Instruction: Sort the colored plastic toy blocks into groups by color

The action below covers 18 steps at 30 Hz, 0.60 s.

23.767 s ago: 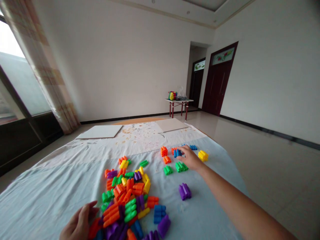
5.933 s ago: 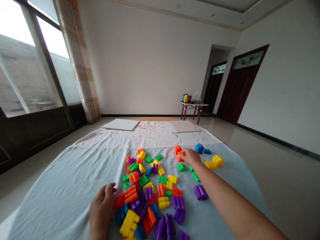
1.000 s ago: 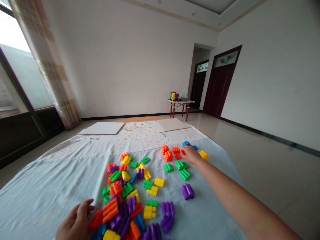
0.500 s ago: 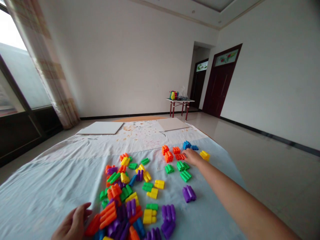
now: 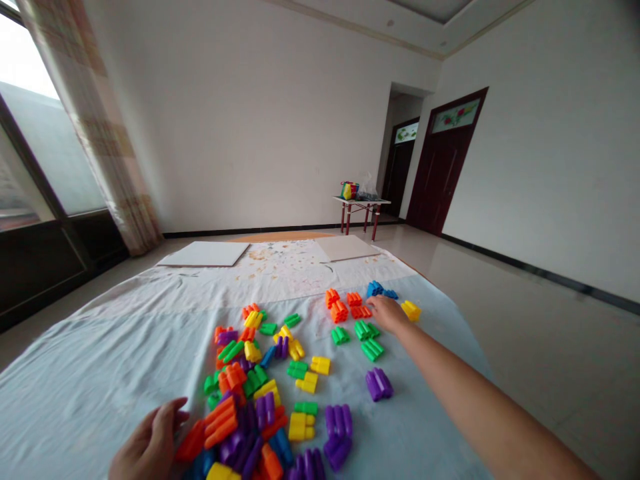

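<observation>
Hardly shifted since a moment ago, the block pile [image 5: 265, 408] is bordered at its near-left edge by the open left hand [image 5: 150, 445]; beyond its far right, the right hand [image 5: 390, 314] is laid open, just beside orange blocks [image 5: 361, 311].

A person's right hand [image 5: 389, 313] stretches across a pale sheet [image 5: 100, 373] to small groups of orange blocks [image 5: 339, 308], green blocks [image 5: 367, 337] and blue blocks [image 5: 376, 290]. Whether it grips a piece is hard to tell from here. The left hand [image 5: 150, 447] lies flat, fingers uncurled, against the near edge of a mixed pile [image 5: 260, 400]. A yellow block [image 5: 411, 310] sits just beside the right hand.
</observation>
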Each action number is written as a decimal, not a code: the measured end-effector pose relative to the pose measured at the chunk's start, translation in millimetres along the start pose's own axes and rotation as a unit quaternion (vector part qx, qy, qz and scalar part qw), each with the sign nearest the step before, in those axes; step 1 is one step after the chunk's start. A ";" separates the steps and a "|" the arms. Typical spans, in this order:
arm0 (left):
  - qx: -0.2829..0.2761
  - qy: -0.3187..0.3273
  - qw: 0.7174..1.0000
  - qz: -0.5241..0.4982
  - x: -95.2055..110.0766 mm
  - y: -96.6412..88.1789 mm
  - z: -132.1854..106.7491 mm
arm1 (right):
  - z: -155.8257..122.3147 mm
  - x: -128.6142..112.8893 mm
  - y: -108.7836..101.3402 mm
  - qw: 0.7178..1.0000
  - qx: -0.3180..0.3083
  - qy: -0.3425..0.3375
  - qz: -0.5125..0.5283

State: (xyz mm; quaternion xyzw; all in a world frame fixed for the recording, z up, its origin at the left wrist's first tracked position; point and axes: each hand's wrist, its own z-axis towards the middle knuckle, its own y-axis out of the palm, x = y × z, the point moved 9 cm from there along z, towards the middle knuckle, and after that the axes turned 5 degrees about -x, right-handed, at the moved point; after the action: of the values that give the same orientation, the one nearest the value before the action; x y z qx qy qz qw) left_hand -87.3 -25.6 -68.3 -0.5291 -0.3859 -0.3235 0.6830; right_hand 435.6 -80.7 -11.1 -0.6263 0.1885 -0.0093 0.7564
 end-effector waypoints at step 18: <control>-0.025 -0.029 0.999 -0.019 9.9 6.7 -10.1 | -117.7 -160.8 24.5 0.963 0.032 -0.199 0.180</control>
State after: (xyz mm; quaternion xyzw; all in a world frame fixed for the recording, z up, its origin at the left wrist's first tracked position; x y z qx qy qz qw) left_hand -74.9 -34.3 -64.3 -0.5473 -0.4074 -0.3306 0.6521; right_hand 245.9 -146.3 -7.3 -0.5466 0.1434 0.2462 0.7874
